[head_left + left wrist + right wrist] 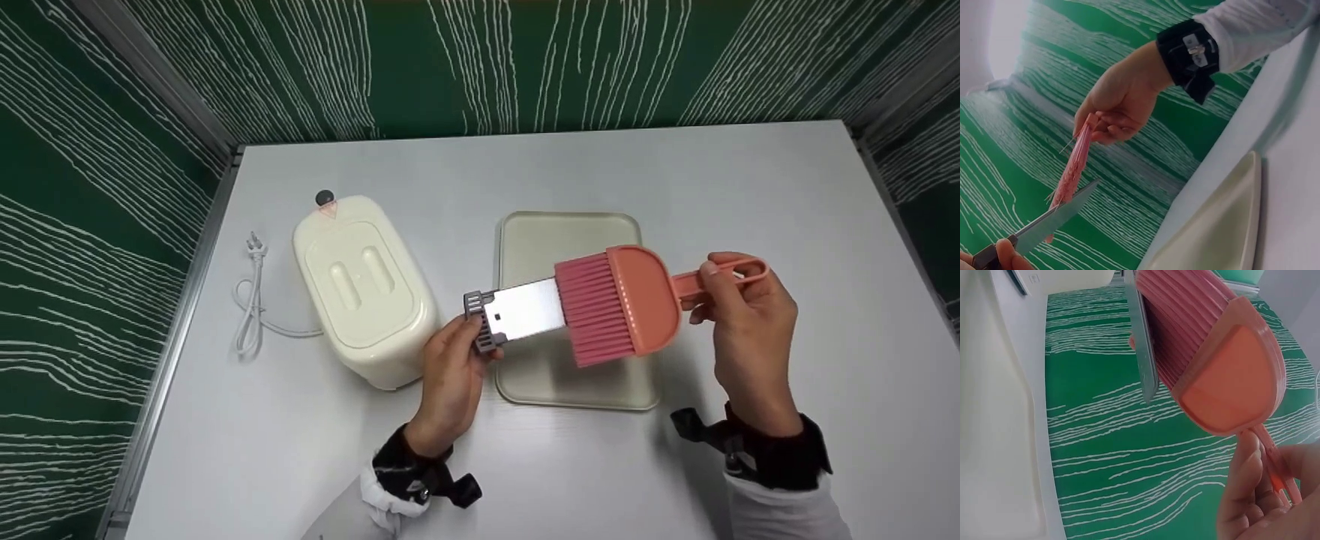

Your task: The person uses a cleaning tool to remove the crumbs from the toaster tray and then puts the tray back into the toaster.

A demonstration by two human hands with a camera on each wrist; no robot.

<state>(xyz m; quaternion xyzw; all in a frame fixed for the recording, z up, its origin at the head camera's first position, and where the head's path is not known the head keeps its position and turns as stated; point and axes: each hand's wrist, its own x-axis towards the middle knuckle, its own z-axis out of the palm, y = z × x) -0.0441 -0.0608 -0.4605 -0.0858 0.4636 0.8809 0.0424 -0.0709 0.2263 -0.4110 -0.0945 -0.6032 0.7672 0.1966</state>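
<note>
My left hand (452,375) pinches the grey slotted end of a flat, shiny metal plate (525,309), thumb on top. The plate points right, above the table. In my right hand (754,337) is a small brush (645,300) with an orange head and pink bristles, gripped by its looped handle. From the head, the bristles cover the plate's far end. The right wrist view has the bristles (1185,315) lying close against the plate (1143,343); whether they press on it I cannot tell. In the left wrist view, the brush (1072,169) crosses the plate (1058,216) edge-on.
A beige tray (577,394) lies on the white table under the plate and brush. Left of it stands a cream toaster-like appliance (367,292) with a lid and a dark knob. Its white cord and plug (255,300) lie bundled at the left. Green walls border the table.
</note>
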